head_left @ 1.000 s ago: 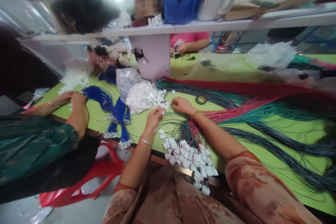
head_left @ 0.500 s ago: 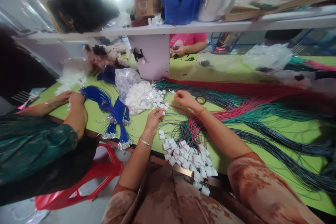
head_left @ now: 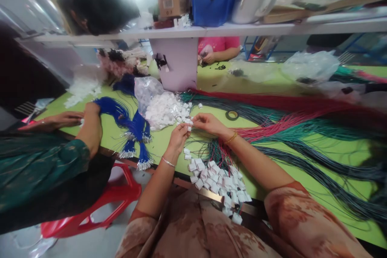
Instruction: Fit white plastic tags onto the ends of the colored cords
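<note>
My left hand [head_left: 178, 137] is pinched shut on a small white connector [head_left: 189, 128] just in front of the heap of white connectors [head_left: 165, 111]. My right hand [head_left: 207, 123] is closed too, its fingertips meeting the left hand's at that connector; a thin wire seems to be in the pinch. Below my hands lie thin red and green wires [head_left: 219, 151] that end in a cluster of white connectors [head_left: 217, 181] at the front edge of the green table [head_left: 169, 139].
A person in a green sleeve [head_left: 45, 161] at the left handles blue wire bundles [head_left: 134, 129]. Long red and green wire bundles [head_left: 302, 125] run off right. A tape roll [head_left: 231, 115], a plastic bag [head_left: 146, 88], a purple post [head_left: 177, 62] and a red stool [head_left: 99, 205] are nearby. A person in pink [head_left: 219, 48] works opposite.
My right hand drew back from the far wires toward my left hand, and the fingertips now meet. The neighbour's left hand moved away from their right and lies flat on the table.
</note>
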{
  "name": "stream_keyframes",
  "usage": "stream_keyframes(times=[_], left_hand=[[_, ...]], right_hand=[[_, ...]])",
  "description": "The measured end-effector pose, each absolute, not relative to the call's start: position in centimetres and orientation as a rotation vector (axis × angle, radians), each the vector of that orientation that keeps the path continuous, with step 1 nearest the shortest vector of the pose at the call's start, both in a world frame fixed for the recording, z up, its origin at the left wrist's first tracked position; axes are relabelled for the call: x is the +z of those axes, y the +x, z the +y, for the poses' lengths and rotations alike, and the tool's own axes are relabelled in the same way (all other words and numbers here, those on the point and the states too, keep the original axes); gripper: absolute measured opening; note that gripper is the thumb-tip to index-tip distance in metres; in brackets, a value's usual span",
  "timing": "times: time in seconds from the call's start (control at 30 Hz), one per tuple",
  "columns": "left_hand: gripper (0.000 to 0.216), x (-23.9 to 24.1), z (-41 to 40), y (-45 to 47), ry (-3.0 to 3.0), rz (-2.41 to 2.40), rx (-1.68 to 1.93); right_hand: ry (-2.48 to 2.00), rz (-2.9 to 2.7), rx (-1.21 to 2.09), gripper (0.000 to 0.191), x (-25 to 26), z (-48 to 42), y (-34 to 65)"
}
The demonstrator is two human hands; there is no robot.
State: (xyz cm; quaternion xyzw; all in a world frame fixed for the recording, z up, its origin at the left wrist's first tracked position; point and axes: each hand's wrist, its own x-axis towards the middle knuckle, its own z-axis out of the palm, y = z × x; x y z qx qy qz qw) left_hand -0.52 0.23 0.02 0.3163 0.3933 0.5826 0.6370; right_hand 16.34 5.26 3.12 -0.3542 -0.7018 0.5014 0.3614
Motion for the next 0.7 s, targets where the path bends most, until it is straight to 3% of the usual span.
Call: stream_keyframes(times=[0.23, 0.4, 0.7], left_hand=[[0.019, -0.5, 0.5, -0.6, 0.673, 0.818, 1.331], [0.019, -0.5, 0.6, -0.6, 0.653, 0.808, 1.318], [0.019, 0.5, 0.2, -0.3, 0.673, 0.879, 1.292]], right_hand=[[-0.927, -2.013, 1.094, 0.030, 2.4, 3.9, 16.6], [-1.005, -2.016, 0.867, 0.020, 2.3, 3.6, 16.6], [-1.003, -2.123, 0.817, 0.014, 2.1, 3.7, 16.8]])
